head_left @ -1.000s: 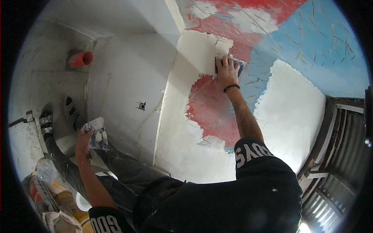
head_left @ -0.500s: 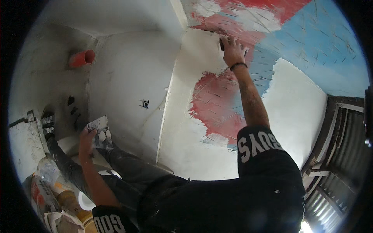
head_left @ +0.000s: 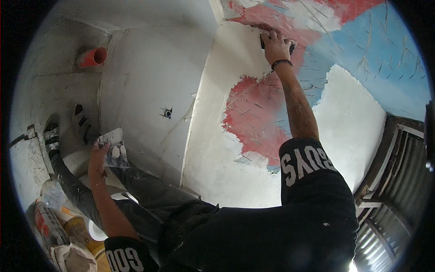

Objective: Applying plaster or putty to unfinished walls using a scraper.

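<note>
Putty knife (head_left: 276,44) sits high up on the wall, pressed flat to the red patch near the ceiling line, mostly hidden under the right hand (head_left: 275,45) whose fingers are clenched around its dark handle

Nearest the camera, the person's black shirt and dark trousers fill the lower part of the view and block whatever lies below them. At the lower left, crumpled bags (head_left: 54,222) and a white bucket rim (head_left: 97,231) lie by the legs. The left hand (head_left: 97,156) is held low at the left, fingers grasping a plaster-smeared flat board (head_left: 113,147) loaded with pale filler. Just beyond it, striped shoes (head_left: 52,136) rest on a grey ledge.

Further off, a white corner wall (head_left: 145,90) carries a small dark hole (head_left: 167,112), and an orange pipe end (head_left: 93,56) sticks out near the top. The right forearm crosses the half-covered red and blue painted wall (head_left: 385,59), with fresh white filler spread around the colour. A corrugated metal door (head_left: 398,181) stands at the far right
</note>
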Motion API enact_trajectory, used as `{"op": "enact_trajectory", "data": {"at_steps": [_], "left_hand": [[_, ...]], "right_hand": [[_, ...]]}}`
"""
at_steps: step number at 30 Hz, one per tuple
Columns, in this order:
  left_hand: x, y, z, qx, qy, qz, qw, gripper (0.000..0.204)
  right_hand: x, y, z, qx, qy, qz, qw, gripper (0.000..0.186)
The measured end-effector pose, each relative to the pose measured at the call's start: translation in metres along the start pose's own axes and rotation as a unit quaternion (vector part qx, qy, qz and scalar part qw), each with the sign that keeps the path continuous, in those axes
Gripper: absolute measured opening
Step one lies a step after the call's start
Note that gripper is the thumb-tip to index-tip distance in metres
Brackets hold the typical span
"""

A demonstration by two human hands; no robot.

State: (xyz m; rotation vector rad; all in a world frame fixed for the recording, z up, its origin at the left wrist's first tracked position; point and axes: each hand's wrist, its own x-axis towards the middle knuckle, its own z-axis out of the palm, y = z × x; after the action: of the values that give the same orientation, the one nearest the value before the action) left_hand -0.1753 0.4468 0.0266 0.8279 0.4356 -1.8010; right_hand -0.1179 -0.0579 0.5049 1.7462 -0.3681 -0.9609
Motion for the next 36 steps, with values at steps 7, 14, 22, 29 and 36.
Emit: {"op": "enact_trajectory", "data": {"at_steps": [7,14,22,29,36], "left_hand": [[-0.010,0.028,0.017,0.047,-0.019,0.024,0.998,0.062],[-0.030,0.061,0.025,0.149,-0.007,-0.005,0.989,0.063],[-0.031,0.022,-0.001,0.122,0.015,0.118,0.985,0.039],[-0.043,0.053,0.021,0.104,0.015,0.035,0.994,0.035],[-0.025,0.034,0.014,0.117,0.047,0.015,0.992,0.054]], "right_hand": [[-0.039,-0.011,-0.010,0.011,-0.013,-0.026,1.000,0.025],[-0.123,-0.037,-0.024,0.045,-0.005,-0.039,0.998,0.029],[-0.057,-0.023,-0.071,0.095,0.066,-0.003,0.993,0.045],[-0.003,-0.008,-0.008,-0.002,0.076,-0.017,0.997,0.023],[0.001,-0.010,0.004,0.014,0.045,0.008,0.999,0.026]]}}
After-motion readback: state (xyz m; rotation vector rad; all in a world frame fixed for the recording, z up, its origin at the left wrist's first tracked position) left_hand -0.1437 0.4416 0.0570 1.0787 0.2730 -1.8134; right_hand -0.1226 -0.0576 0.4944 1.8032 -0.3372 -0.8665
